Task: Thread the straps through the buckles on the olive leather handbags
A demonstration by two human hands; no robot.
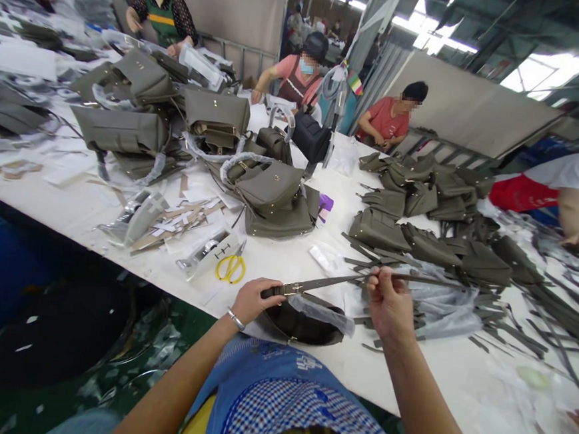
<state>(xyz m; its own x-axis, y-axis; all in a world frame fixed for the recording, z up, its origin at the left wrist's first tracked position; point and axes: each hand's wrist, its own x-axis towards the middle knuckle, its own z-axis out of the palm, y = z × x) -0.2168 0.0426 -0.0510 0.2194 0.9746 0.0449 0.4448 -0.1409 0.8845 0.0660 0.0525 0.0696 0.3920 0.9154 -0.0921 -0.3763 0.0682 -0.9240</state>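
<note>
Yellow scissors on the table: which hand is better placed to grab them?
Probably the left hand: the yellow scissors lie just beside it, while the right hand pinches the strap farther away.

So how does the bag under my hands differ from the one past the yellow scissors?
The near bag looks almost black, the far bag olive-grey. The near bag lies low at the edge of the table under the strap held by your left hand and right hand; the far bag sits up, flap shut. Both carry clear plastic.
</note>
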